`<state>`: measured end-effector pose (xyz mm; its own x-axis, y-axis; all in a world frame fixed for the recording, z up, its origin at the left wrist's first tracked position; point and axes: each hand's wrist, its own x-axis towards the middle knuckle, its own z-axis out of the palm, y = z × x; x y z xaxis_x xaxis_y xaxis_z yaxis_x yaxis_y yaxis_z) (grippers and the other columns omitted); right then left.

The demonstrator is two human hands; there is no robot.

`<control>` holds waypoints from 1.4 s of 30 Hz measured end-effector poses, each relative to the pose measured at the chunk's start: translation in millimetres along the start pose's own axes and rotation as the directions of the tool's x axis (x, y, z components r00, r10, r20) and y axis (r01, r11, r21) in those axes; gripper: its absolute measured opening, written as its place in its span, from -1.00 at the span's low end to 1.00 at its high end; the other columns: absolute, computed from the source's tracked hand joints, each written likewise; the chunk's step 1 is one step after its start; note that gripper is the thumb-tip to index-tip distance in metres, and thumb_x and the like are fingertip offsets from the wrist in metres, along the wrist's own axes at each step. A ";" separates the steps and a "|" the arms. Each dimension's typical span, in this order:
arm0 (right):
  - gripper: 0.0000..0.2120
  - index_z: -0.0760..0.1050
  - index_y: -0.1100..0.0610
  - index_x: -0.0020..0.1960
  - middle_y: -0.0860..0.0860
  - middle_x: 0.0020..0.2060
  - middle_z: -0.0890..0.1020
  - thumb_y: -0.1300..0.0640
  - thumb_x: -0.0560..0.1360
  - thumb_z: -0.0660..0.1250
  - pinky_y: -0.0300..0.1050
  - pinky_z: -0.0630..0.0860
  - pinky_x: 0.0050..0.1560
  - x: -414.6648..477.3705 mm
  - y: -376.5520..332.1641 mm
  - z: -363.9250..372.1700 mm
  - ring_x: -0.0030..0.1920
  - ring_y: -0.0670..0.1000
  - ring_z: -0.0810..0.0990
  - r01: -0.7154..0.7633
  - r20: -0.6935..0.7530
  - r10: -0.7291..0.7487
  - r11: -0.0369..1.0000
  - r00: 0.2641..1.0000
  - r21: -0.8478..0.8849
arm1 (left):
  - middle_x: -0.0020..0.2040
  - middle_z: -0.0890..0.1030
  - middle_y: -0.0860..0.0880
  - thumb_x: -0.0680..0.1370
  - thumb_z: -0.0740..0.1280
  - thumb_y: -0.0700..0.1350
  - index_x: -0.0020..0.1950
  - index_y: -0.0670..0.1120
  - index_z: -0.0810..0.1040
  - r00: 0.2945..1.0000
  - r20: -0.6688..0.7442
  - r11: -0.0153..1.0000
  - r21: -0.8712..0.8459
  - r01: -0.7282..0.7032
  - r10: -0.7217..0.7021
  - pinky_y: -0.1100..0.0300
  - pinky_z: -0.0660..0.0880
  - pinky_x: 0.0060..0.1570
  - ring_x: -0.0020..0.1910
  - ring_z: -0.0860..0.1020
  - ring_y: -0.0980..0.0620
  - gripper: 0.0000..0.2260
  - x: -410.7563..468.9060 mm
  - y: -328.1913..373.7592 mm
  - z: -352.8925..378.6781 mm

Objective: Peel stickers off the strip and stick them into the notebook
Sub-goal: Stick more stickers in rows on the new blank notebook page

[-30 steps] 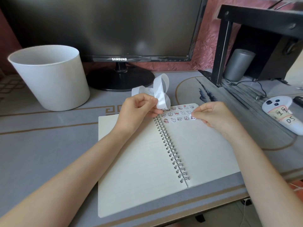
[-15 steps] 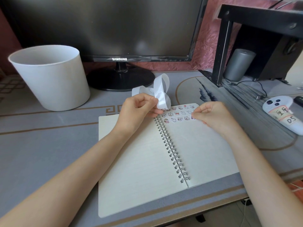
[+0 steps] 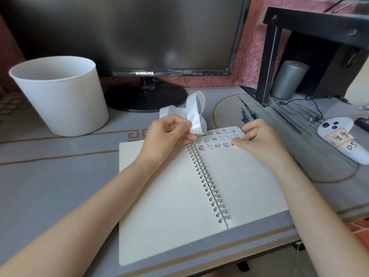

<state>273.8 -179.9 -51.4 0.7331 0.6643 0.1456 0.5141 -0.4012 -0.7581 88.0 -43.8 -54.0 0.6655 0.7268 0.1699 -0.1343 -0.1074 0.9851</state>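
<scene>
My L hand [image 3: 165, 136] pinches the curled white strip [image 3: 194, 114] btwn thumb & fingers, just above the notebook [image 3: 169, 196] top edge. R hand [image 3: 259, 140], fingers loosely spread, presses one tip on a sticker [image 3: 233, 144] ending the 3rd row, R page. Risk imo: strip's loose loop sags onto the stuck rows [image 3: 216, 138] & snags, or a corner lifts w/ my finger if not rubbed flat.

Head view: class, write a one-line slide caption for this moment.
Left hand pinches the curled white strip while the right hand presses a sticker onto the right page of the spiral notebook.
</scene>
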 end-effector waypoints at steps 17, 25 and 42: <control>-0.86 0.52 0.13 -0.07 -0.06 -0.32 0.54 0.20 0.42 0.45 -0.24 0.36 -0.30 3.1 2.8 1.0 -0.23 0.01 0.51 -0.052 -0.002 0.052 0.999 0.999 -0.005 | -0.15 0.66 -0.26 0.58 0.29 -0.20 -0.06 -0.28 0.53 1.000 -0.001 1.000 -0.004 0.004 -0.004 0.18 0.61 -0.15 -0.18 0.68 -0.07 -0.86 1.0 -1.1 0.3; -0.75 0.50 0.11 -0.05 -0.05 -0.26 0.51 0.14 0.36 0.52 -0.27 0.33 -0.32 -1.4 -0.4 -0.7 -0.30 -0.13 0.47 -0.059 0.059 0.056 0.997 0.997 0.055 | -0.14 0.66 -0.27 0.59 0.28 -0.20 -0.06 -0.30 0.53 1.000 0.003 1.000 0.006 -0.003 0.003 0.18 0.61 -0.14 -0.18 0.68 -0.06 -0.85 0.3 -0.4 0.3; -0.86 0.55 0.00 -0.11 -0.12 -0.15 0.65 0.08 0.38 0.49 -0.36 0.30 -0.24 -18.0 -49.8 12.2 -0.19 -0.14 0.52 0.414 0.044 -0.424 0.898 0.905 0.148 | -0.14 0.64 -0.26 0.59 0.27 -0.19 -0.08 -0.21 0.51 1.000 0.009 1.000 0.006 -0.020 0.020 0.24 0.56 -0.33 -0.22 0.69 -0.02 -0.89 -0.2 2.5 0.6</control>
<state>229.6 -164.2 -24.1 0.4257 0.7989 0.4249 0.6991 0.0078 -0.7150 88.0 -44.6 -51.6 0.6691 0.7184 0.1902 -0.1437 -0.1261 0.9816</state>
